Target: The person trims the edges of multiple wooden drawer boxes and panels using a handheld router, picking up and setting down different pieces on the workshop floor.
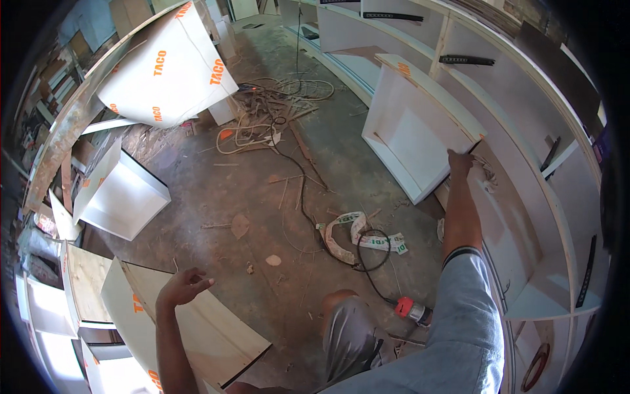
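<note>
Sleeve (467,308) cropped, right hand (461,163) touches drawer (413,128), grip unclear.

Woodworking workshop | drawer box (420,125) | open cabinet (518,118) | power tool (412,310) | wood scraps (266,108)

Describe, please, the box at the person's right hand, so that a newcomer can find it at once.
Start from the long white cabinet with open shelves, along the right side. In front of its shelves, nearer the middle, sits a tilted open box, white inside. Unlike the white box at far left, it has the right hand on its near corner.
</note>
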Available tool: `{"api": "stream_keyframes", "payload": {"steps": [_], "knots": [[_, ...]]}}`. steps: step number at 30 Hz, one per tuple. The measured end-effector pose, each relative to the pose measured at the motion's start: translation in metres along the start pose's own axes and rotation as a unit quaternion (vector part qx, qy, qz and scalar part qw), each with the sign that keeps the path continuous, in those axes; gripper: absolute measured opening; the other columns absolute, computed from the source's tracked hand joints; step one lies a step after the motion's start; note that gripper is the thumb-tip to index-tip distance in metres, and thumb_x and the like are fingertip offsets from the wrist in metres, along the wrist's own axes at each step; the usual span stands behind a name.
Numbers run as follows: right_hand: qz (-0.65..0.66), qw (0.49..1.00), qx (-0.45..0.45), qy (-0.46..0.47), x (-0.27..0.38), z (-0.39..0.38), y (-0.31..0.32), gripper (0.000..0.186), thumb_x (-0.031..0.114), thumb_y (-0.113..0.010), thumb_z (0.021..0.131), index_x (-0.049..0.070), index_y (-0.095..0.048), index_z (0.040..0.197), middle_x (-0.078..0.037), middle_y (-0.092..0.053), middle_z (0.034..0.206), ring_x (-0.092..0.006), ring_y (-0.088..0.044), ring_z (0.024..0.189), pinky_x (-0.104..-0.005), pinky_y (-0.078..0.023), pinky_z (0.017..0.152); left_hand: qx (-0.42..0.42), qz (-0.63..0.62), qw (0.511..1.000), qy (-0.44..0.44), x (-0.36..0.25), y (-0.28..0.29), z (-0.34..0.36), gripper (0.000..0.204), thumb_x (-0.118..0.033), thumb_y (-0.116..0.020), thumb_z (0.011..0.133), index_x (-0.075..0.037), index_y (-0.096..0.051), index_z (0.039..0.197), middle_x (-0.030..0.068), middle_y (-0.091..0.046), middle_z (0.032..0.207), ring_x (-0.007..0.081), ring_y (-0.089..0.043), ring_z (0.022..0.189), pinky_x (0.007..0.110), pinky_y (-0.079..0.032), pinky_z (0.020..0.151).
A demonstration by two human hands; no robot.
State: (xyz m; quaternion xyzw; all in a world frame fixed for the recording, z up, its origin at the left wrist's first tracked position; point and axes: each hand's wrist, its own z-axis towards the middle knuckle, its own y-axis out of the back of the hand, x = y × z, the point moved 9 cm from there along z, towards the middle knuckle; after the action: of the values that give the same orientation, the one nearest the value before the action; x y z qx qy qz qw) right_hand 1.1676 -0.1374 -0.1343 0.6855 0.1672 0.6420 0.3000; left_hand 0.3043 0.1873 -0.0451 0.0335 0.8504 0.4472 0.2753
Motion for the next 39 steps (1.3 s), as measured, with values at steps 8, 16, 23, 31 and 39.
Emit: {"api": "stream_keyframes", "payload": {"steps": [8,16,23,31,39], "knots": [[0.013,0.943,0.282,0.177,-0.126,-0.169,-0.085,0.054,0.023,-0.072,0.084,-0.004,-0.06,0.129,-0.025,-0.061,0.13,-0.0365,-0.06,0.117,-0.046,-0.045,0.101,-0.041,0.069,0.997,-0.021,0.019,0.007,0.018,0.064,-0.066,-0.067,0.084,-0.003,-0.068,0.096,0.0135,-0.069,0.085,0.0257,-0.065,0.078,0.042,-0.051,0.071],[0.078,0.812,0.547,0.188,-0.081,-0.481,-0.014,0.044,0.022,-0.071,0.089,-0.001,-0.062,0.125,-0.01,-0.067,0.111,-0.0211,-0.065,0.096,-0.0321,-0.052,0.081,-0.103,0.043,0.993,-0.043,0.003,0.027,0.01,0.058,-0.06,-0.072,0.084,-0.002,-0.069,0.092,0.0152,-0.068,0.082,0.0233,-0.066,0.078,0.039,-0.05,0.069],[0.134,0.626,0.718,0.271,0.037,-0.726,0.104,0.047,0.034,-0.072,0.092,-0.002,-0.066,0.122,-0.01,-0.072,0.107,-0.0178,-0.068,0.101,-0.03,-0.052,0.089,-0.343,-0.237,0.886,-0.203,-0.059,0.151,-0.085,0.034,-0.038,-0.072,0.092,-0.004,-0.072,0.09,-0.0012,-0.064,0.078,0.008,-0.055,0.074,0.028,-0.046,0.068],[0.109,0.521,0.765,0.363,0.039,-0.888,0.176,0.061,0.04,-0.08,0.082,-0.006,-0.063,0.119,-0.021,-0.069,0.109,-0.0283,-0.069,0.102,-0.0389,-0.054,0.088,-0.545,-0.338,0.709,-0.293,0.09,0.226,-0.305,0.04,-0.032,-0.055,0.102,0.001,-0.065,0.121,0.0118,-0.07,0.113,0.0179,-0.067,0.105,0.032,-0.053,0.092],[0.117,0.6,0.705,0.36,0.037,-0.87,0.179,0.048,0.034,-0.081,0.079,-0.002,-0.065,0.105,-0.017,-0.068,0.092,-0.0287,-0.067,0.084,-0.041,-0.052,0.076,-0.352,-0.206,0.883,0.231,0.292,0.061,-0.269,0.076,-0.061,-0.06,0.092,0.006,-0.06,0.126,0.0191,-0.067,0.111,0.0275,-0.065,0.092,0.039,-0.052,0.087]]}}
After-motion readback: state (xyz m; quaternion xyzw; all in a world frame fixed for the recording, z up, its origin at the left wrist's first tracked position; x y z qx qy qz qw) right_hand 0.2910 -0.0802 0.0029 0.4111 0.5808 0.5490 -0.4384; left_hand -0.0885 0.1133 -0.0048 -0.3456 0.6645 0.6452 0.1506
